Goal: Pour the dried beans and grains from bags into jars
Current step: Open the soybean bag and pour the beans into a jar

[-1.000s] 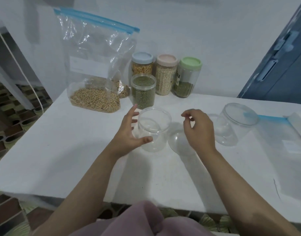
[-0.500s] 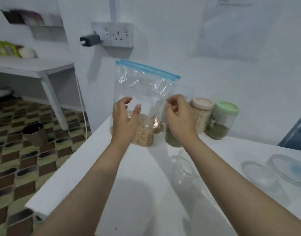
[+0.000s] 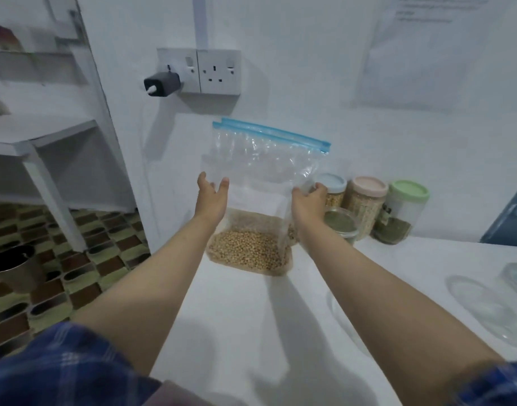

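A clear zip bag with a blue seal strip stands on the white table against the wall, with tan beans in its bottom. My left hand touches the bag's left edge with straight, spread fingers. My right hand grips the bag's right edge, fingers curled round the plastic. An empty clear jar stands nearer me, mostly hidden by my right forearm. An open jar of green beans sits just right of the bag.
Three lidded jars line the wall: blue lid, pink lid, green lid. Clear lids or containers lie at the right. A wall socket with a black plug is above. The table's left edge drops to a tiled floor with a metal pot.
Both hands moved from the empty jar up and forward to the bag of beans. My right hand has taken hold of its right edge, and my view lifted towards the wall.
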### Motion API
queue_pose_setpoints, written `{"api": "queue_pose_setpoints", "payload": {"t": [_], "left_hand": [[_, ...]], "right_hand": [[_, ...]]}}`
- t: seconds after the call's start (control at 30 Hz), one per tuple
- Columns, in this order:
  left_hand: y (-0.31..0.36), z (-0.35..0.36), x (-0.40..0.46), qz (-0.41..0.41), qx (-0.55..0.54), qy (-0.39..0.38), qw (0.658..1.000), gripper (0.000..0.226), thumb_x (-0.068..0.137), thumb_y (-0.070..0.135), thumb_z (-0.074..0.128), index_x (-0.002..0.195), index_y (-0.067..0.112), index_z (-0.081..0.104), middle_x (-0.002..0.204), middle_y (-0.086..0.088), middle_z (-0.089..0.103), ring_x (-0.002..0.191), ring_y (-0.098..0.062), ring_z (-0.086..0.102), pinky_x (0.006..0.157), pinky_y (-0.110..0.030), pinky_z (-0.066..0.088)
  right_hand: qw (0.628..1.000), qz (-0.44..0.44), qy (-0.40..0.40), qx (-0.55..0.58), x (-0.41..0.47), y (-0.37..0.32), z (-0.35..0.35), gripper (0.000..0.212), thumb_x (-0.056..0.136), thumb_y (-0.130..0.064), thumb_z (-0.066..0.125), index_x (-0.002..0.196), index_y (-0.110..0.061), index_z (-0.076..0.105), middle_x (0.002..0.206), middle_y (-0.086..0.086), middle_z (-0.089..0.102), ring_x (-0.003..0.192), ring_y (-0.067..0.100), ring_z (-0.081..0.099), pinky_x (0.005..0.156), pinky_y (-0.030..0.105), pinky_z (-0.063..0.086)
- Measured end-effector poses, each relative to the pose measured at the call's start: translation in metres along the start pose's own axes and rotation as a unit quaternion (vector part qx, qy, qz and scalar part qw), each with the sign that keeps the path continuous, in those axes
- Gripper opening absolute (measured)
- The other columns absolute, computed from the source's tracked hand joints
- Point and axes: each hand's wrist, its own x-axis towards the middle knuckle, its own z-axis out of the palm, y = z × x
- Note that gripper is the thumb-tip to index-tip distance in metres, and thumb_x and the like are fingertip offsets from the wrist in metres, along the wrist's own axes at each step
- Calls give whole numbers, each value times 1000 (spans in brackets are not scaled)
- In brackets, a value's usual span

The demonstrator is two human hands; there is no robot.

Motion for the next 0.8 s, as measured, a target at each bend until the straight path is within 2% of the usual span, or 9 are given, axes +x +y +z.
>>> {"api": "queue_pose_setpoints", "payload": {"t": [0.07,0.13,0.2,0.3,0.43,0.5,0.6,0.67,0.8], "left_hand": [[-1,-2,3,-9,-5,-15,1000,64,103,40,45,154,16,16,143,-7,47,132,-24,45,99,-25,31],[-2,-5,4,10,3,-1,1000,51,102,38,49,146,15,36,129,-5,56,121,-23,52,95,-25,36],[-8,-8,3,42,-12,22,999,26,101,33,52,118,15,58,103,3,61,104,-20,58,86,-25,40],[-15,-15,-10,93,-56,43,993,25,101,28,52,86,8,51,75,5,47,73,-12,44,68,-28,33],[-12,-26,-41,155,-90,35,983,33,102,27,52,83,1,43,77,1,42,71,-8,38,64,-22,33],[-7,-30,-57,180,-105,20,978,27,101,27,53,83,8,48,80,2,45,73,-6,41,69,-20,36],[5,-36,-79,194,-133,10,972,24,98,36,54,75,35,47,84,9,51,80,-20,52,79,-35,46],[14,-38,-92,183,-152,18,971,23,97,39,54,75,39,48,86,18,56,91,-28,60,85,-43,50],[29,-37,-119,159,-226,15,961,10,103,27,49,93,27,49,105,12,63,89,-13,68,78,-29,51]], "right_hand": [[1000,12,11,-16,1,0,3,47,96,-24,57,138,-10,43,130,6,54,115,26,54,107,42,42],[999,-4,25,-31,-3,0,4,22,96,-24,55,114,-11,53,104,4,56,97,22,53,96,39,44],[998,-31,38,-25,-11,-1,4,9,97,-23,55,99,-14,55,90,3,57,88,22,54,86,36,46],[997,-69,45,2,-32,-5,0,13,99,-22,55,88,-15,51,85,4,56,79,20,52,75,31,42],[990,-127,52,35,-63,-8,-14,13,101,-20,53,89,-14,50,80,-2,50,74,12,47,70,26,40],[986,-146,60,49,-75,-12,-25,15,101,-18,52,86,-18,49,78,-6,47,72,9,44,68,21,38],[981,-175,62,51,-92,-25,-45,23,100,-16,54,80,-27,47,79,-6,49,74,10,45,70,20,39],[979,-188,58,50,-101,-34,-60,20,98,-13,54,83,-24,49,83,-4,52,74,7,47,69,15,40],[979,-188,67,48,-118,-40,-88,4,97,-10,53,100,-11,51,87,-3,55,68,-1,49,67,15,42]]}}
